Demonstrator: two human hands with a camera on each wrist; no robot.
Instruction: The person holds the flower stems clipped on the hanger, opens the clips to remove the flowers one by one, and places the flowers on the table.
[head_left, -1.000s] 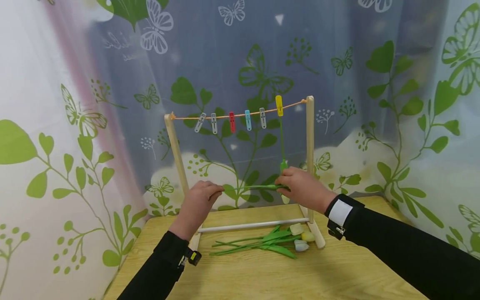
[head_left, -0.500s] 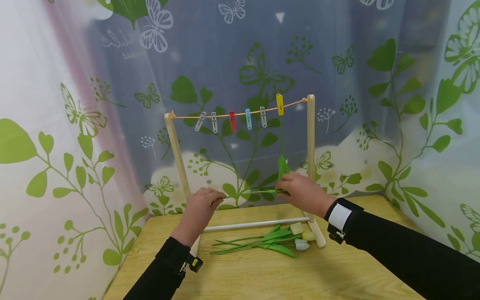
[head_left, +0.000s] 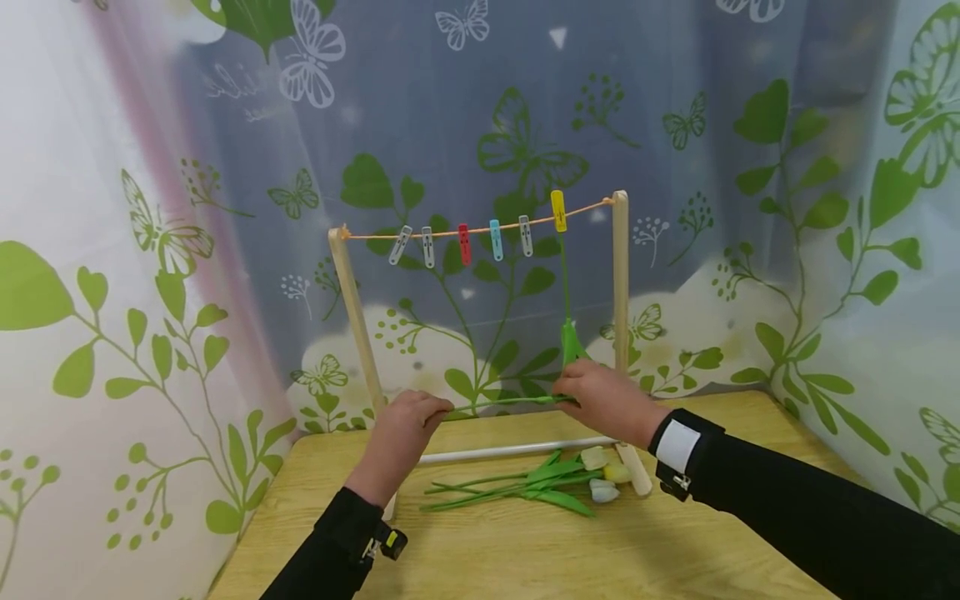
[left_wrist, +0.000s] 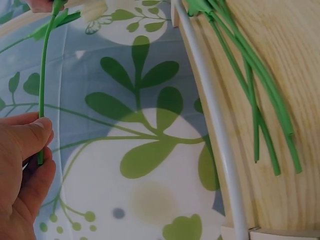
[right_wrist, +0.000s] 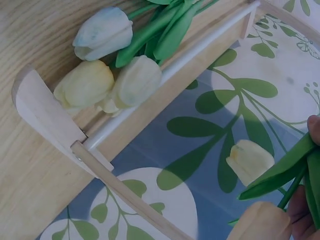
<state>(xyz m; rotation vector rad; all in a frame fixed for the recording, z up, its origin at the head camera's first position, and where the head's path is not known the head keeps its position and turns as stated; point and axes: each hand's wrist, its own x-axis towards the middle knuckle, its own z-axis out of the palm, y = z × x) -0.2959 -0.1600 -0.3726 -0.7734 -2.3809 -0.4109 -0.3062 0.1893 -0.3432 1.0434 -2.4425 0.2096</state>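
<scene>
My left hand (head_left: 397, 437) pinches the lower end of a green artificial tulip stem (left_wrist: 45, 75) between thumb and fingers. My right hand (head_left: 607, 402) grips the same tulip near its leaves, so it is held sideways in front of the frame. Its pale peach bloom (right_wrist: 262, 222) shows low in the right wrist view; the right hand hides it in the head view. Behind the right hand, a white tulip (right_wrist: 250, 162) hangs upside down from a yellow clothespin (head_left: 558, 211) on an orange string (head_left: 480, 231).
The string runs between wooden posts (head_left: 620, 275), joined below by a white rod (head_left: 517, 450). Grey, red and blue clothespins (head_left: 496, 240) are clipped along it. Several tulips (head_left: 525, 482) lie on the wooden table (head_left: 510, 554) before the rod. A patterned curtain (head_left: 450, 108) surrounds the table.
Both hands have lowered slightly with the tulip between them, the left also shifting a little right. The hanging tulip's leaves shift beside the right hand.
</scene>
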